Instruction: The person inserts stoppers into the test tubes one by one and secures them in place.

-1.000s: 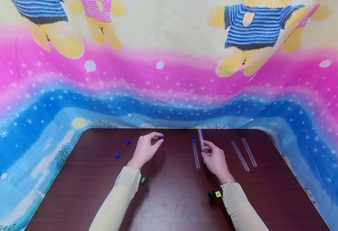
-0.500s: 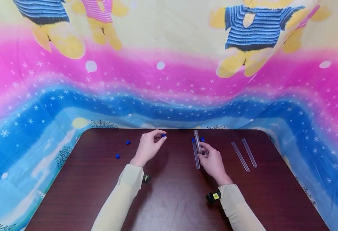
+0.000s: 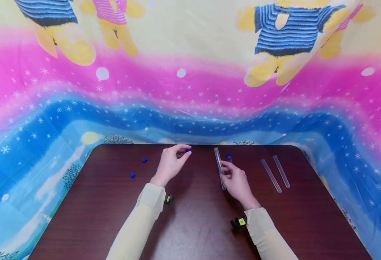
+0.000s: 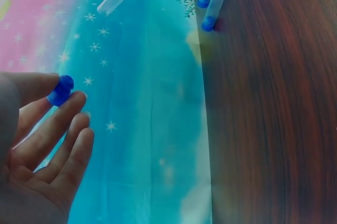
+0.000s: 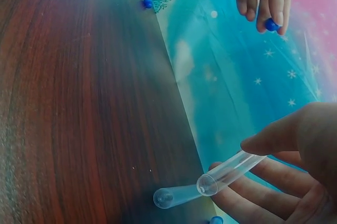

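Note:
My left hand pinches a small ribbed blue cap between thumb and fingertips, above the far part of the table. To its right, my right hand grips a clear test tube between thumb and fingers, with the tube's far end uncovered and pointing away. A gap separates the cap from this tube. Beneath the right hand lie two test tubes with blue caps, seen together in the left wrist view. In the head view one capped tube is partly hidden by the fingers; the held tube covers most of the other.
Two uncapped test tubes lie side by side at the right of the dark wooden table. Two loose blue caps rest on the left. A patterned cloth hangs behind the table's far edge.
My right hand has moved left with the test tube, over the left capped tube. The left hand has moved slightly right and away with the blue cap, narrowing the gap.

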### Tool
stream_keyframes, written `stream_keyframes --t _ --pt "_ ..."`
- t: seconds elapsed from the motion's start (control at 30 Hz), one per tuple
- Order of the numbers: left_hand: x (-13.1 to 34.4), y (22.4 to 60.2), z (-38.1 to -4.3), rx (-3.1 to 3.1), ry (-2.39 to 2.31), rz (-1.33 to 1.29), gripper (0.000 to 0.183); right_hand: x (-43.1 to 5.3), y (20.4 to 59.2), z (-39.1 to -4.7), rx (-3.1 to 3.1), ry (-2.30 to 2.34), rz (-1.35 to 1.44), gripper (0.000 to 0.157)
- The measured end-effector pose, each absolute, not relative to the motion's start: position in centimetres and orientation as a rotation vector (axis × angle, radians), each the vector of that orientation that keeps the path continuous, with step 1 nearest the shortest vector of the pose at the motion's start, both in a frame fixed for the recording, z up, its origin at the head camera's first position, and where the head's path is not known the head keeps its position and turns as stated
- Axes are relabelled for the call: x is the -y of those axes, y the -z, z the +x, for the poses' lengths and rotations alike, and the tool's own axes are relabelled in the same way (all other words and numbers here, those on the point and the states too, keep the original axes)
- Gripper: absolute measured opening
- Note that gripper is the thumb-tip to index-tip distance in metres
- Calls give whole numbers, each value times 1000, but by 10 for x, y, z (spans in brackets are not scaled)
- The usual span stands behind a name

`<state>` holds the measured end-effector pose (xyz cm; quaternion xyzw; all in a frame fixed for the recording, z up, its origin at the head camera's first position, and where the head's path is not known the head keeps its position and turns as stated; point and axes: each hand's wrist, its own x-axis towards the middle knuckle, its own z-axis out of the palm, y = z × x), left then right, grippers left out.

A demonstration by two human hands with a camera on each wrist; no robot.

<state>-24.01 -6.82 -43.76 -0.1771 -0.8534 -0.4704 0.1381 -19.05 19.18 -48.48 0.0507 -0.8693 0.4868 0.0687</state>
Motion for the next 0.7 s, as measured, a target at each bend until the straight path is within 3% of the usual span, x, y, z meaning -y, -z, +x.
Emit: stream_keyframes --t 0.7 --pt "59 435 -241 2426 1368 -530 23 -185 489 -188 2655 -1472 210 52"
